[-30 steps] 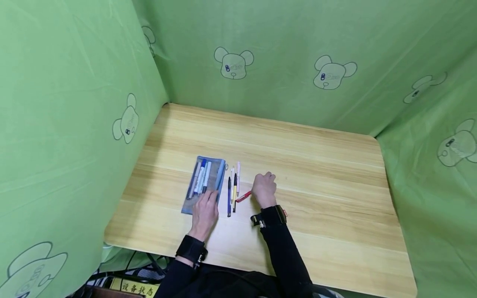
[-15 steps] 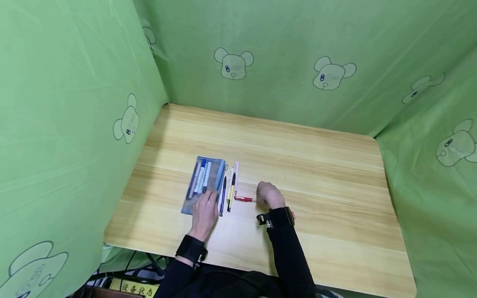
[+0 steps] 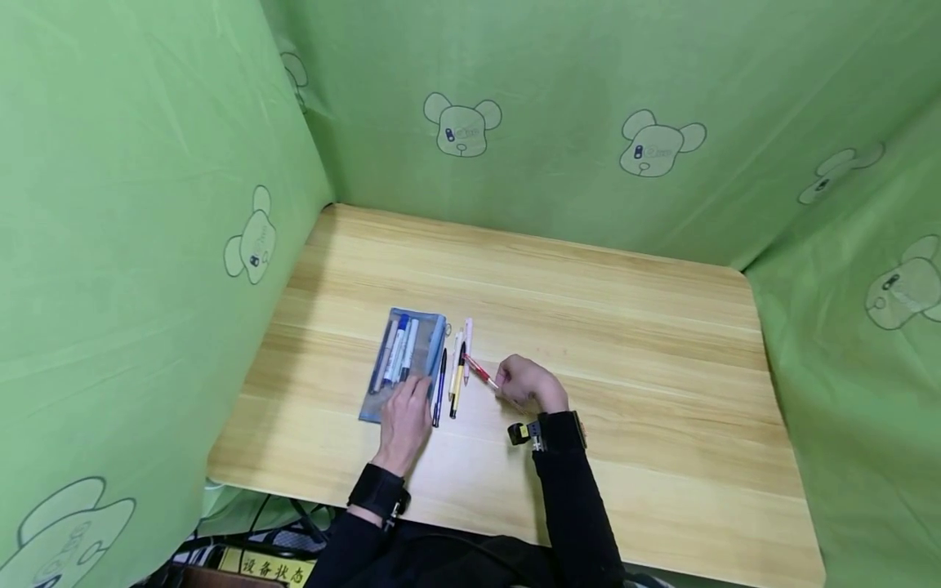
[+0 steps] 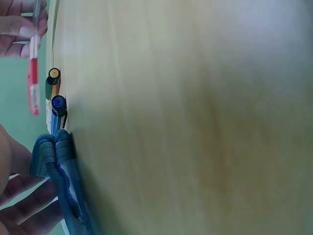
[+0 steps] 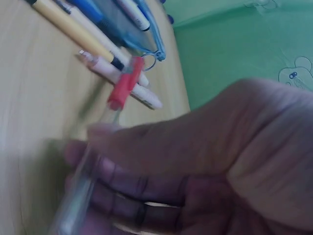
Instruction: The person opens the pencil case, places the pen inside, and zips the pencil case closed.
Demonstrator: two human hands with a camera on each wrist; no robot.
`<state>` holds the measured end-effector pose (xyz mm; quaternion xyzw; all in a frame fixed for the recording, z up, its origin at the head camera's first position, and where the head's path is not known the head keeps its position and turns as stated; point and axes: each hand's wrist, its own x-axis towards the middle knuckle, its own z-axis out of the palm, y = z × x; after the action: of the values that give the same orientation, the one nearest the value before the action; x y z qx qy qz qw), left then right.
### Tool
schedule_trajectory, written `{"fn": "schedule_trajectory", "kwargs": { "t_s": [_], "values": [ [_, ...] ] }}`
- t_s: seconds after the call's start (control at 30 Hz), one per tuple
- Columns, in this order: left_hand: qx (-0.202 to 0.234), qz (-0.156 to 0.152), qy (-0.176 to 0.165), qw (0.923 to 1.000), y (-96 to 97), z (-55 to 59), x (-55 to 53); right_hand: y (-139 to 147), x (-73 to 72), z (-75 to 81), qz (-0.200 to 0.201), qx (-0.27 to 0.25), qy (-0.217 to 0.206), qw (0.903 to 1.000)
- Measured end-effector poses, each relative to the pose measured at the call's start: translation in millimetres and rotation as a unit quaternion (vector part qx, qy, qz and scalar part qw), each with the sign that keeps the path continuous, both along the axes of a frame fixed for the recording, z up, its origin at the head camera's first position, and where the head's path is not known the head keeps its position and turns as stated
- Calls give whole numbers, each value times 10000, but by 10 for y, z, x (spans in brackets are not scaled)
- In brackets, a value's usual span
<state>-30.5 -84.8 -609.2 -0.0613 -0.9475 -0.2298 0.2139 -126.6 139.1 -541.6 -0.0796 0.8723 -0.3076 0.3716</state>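
Observation:
My left hand (image 3: 404, 416) rests on the near end of a blue pencil case (image 3: 375, 404) with a see-through top; several markers (image 3: 397, 351) show inside. In the left wrist view, its fingers (image 4: 36, 210) lie on the case. My right hand (image 3: 531, 382) pinches a red pen (image 3: 481, 372) with a clear barrel between thumb and fingers, the red end pointing away from the hand towards the other pens. Beside the case lie a blue pen (image 3: 439, 390), a yellow pen with black ends (image 3: 458, 382) and a pale pink pen (image 3: 468, 335).
The wooden table (image 3: 625, 343) bears the case and pens. Green cloth (image 3: 559, 196) with bear faces hangs around its back and sides. Cables and a yellow sign (image 3: 268, 565) show below the front left edge.
The red pen has turned in my right hand, its red end now angled up and away. The loose pens have shifted slightly left, closer to the case. My left hand has stayed in place.

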Motion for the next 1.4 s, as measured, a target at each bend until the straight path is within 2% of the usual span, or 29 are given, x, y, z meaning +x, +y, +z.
{"fn": "schedule_trajectory", "kwargs": {
  "t_s": [0.13,0.23,0.4,0.5,0.73,1.1,1.4],
  "values": [
    [-5,8,79,10000,1,1,0,-41,-33,-9,-476,-691,-163,9963],
    [-19,11,71,10000,-5,1,0,-99,-46,-21,-984,-1092,-324,9886],
    [-15,16,32,10000,-14,2,0,-236,-50,-37,-1636,-1332,-315,9770],
    [-7,7,49,10000,-15,1,1,-334,-53,-23,-1856,-1377,-391,9721],
    [48,3,-37,10000,-24,3,5,-545,-71,15,-1881,-1410,-628,9699],
    [44,-20,35,10000,-35,22,3,-756,-70,-31,-1655,-1512,-529,9731],
    [-13,-20,-101,9999,-33,8,6,-917,-103,-66,-1711,-1416,-506,9737]
  ]
}}
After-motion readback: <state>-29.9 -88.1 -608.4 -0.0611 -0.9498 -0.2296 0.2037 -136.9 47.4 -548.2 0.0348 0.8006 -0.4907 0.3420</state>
